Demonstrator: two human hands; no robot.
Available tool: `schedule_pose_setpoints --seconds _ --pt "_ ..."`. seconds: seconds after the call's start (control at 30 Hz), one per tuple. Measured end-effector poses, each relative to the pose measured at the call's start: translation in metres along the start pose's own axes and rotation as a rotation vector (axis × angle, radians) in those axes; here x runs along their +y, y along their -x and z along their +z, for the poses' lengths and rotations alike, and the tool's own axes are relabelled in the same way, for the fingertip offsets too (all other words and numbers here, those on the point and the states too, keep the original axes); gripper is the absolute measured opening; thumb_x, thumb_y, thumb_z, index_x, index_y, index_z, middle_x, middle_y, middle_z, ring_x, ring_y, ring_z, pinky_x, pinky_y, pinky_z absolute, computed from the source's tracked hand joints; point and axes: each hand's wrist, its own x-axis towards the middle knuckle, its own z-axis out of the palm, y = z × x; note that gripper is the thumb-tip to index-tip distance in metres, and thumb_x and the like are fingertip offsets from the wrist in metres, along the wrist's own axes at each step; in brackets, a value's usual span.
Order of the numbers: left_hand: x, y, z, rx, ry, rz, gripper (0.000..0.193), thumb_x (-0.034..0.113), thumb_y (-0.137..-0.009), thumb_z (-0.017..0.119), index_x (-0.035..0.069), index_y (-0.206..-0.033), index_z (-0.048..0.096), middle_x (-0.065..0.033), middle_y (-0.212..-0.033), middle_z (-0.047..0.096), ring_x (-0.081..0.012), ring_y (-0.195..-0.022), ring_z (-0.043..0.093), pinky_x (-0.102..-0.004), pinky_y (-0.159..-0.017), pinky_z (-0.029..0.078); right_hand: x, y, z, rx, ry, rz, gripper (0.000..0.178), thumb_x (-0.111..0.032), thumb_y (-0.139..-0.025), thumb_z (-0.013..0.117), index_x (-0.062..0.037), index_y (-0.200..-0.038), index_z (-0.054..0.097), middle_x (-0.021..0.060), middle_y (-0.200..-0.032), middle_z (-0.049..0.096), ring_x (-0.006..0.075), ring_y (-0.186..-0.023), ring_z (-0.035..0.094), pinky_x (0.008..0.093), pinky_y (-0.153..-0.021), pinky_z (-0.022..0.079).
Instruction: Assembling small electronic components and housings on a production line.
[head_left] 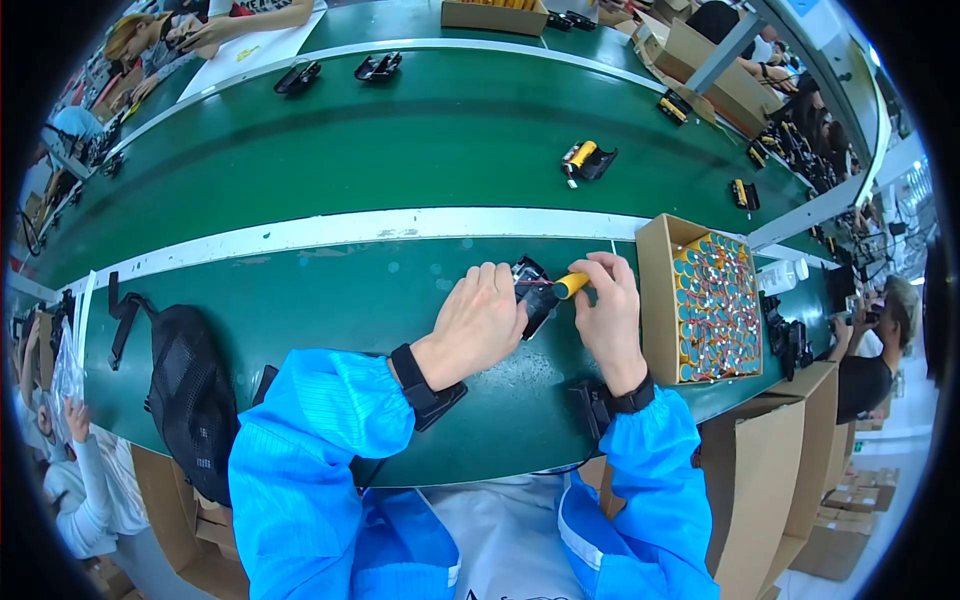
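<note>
Over the green worktop, my left hand [476, 318] is wrapped round a black plastic housing [538, 300], its fingers curled over the left side. In my right hand [612, 312] a yellow cylindrical battery [571, 286] is pinched between thumb and fingertips. The battery's near end points at the housing and seems to touch or overlap its edge; I cannot tell which. A thin red wire shows at the housing by my left fingers. Just right of my right hand stands a cardboard box [658, 310] packed with upright yellow batteries that have blue-green ends and red wires.
Beyond a white rail [400, 224] runs a green conveyor belt [400, 150] carrying a housing with a yellow battery [588, 160] and other black housings [378, 67]. A black mesh bag [190, 390] lies at left. A white bottle [783, 276] stands behind the box. Other people work around.
</note>
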Motion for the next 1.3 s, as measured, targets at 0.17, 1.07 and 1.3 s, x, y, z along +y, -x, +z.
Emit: schedule_pose_setpoints --seconds 0.17,1.07,1.3 --pt "0.001 -0.001 0.001 0.031 0.008 0.018 0.044 0.017 -0.085 0.063 -0.014 -0.112 0.048 -0.0234 -0.095 0.055 -0.0361 -0.089 0.055 -0.0429 -0.077 0.047 -0.005 0.001 -0.010 -0.136 -0.492 0.205 0.031 0.007 -0.071 0.073 -0.0044 -0.099 0.066 0.0161 -0.119 0.057 0.0272 -0.113 0.060 0.0337 -0.094 0.052" --pt "-0.013 0.004 -0.034 -0.173 0.152 -0.010 0.042 0.010 -0.080 0.069 -0.005 -0.115 0.050 -0.0206 -0.092 0.056 -0.0396 -0.087 0.059 -0.0449 -0.074 0.051 -0.046 0.006 0.012 -0.011 -0.350 -0.039 0.030 -0.009 -0.071 0.079 -0.0038 -0.100 0.073 0.0274 -0.131 0.054 0.0381 -0.110 0.062 0.0397 -0.092 0.051" --pt "-0.017 0.018 -0.045 -0.071 0.257 0.042 0.038 0.002 -0.078 0.069 0.001 -0.112 0.052 -0.0214 -0.099 0.060 -0.0431 -0.085 0.062 -0.0492 -0.071 0.053 -0.072 0.005 0.011 -0.050 -0.145 -0.018 0.032 -0.008 -0.072 0.078 -0.0015 -0.102 0.069 0.0280 -0.134 0.050 0.0409 -0.120 0.052 0.0442 -0.098 0.046"
